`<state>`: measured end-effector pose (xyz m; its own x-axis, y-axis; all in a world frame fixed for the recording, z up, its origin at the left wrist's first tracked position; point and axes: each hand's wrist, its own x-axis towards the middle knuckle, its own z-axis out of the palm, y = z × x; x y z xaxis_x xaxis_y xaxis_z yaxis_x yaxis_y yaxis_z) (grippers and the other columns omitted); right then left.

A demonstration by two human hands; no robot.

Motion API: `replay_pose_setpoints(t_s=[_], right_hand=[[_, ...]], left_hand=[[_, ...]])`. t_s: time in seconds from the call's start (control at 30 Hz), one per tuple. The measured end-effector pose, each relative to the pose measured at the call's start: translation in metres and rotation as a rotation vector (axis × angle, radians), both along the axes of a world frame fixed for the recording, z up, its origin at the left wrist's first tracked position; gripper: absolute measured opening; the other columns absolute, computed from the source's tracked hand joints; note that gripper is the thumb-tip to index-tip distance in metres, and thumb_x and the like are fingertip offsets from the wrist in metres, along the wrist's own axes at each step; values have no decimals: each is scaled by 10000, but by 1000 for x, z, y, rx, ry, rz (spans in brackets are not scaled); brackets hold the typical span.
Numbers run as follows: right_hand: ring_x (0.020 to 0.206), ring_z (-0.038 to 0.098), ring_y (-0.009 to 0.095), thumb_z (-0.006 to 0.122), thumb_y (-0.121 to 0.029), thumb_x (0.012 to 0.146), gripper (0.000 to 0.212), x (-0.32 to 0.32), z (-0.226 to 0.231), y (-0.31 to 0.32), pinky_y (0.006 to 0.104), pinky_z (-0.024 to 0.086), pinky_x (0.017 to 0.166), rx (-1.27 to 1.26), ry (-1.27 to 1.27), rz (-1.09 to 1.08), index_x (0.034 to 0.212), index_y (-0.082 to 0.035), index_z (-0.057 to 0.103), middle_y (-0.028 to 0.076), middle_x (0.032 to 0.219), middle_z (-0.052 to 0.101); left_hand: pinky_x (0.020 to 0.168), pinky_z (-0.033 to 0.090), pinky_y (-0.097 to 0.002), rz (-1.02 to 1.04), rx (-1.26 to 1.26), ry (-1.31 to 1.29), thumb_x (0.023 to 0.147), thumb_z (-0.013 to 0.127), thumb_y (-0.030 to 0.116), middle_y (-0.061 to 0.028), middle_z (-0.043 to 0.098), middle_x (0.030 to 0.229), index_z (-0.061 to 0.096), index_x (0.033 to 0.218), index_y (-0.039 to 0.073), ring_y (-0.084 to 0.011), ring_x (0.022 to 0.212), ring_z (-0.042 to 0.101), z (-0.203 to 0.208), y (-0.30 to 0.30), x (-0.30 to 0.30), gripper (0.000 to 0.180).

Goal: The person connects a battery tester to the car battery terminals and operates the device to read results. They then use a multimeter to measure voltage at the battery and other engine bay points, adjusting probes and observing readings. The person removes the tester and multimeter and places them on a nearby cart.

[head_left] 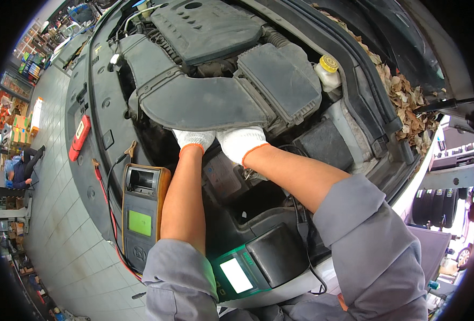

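Both my hands wear white knit gloves with orange cuffs and reach into a car's engine bay. My left hand (195, 139) is tucked under the near edge of a curved black air intake duct (205, 104). Close beside it, my right hand (241, 143) goes under the same edge. The duct hides the fingers of both hands, so what they touch does not show. The duct runs to a black air filter box (282, 80) at the right. Below my wrists, a labelled, dark battery-like block (223, 174) lies partly in shadow.
A tester with a green screen (139, 223) lies left of my left forearm. A green-and-black device (237, 275) with a lit screen sits between my arms, cables nearby. A red handheld tool (80, 138) rests on the front panel. Dry leaves (403, 104) fill the right edge. Another person (21, 170) is far left.
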<state>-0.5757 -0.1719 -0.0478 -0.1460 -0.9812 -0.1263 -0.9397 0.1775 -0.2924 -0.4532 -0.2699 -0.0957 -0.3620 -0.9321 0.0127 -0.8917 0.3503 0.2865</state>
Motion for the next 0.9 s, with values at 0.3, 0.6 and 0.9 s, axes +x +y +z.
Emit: replay_pose_setpoints(t_s=[0.3,0.6,0.9], right_hand=[[1407,519,444,623,-429,1026,730,3,68,64,538,433,1157,241,37,86,1563,28,437,302,1578,475],[1167,692,437,540,-426,1033,516,-125,160,144,515,537,1032,42,-94,30,1308,-6,660,277,1223,724],[1307,637,478,532,-709,1002,897,-266,128,48,501,487,1126,-203,155,-482,1502,36,515,361,1388,649]], left_hand=[[1229,333,-512,-29,-37,18,1032,567,531,-139,622,1514,640,1452,113,-370,1436,514,5,2,1,597],[1289,224,-572,-136,114,-146,1098,417,489,-174,440,1690,491,1617,153,-362,1597,335,42,34,12,623],[1212,431,-396,-370,187,324,1126,470,151,-212,587,1531,627,1446,30,-388,1437,550,201,163,67,376]])
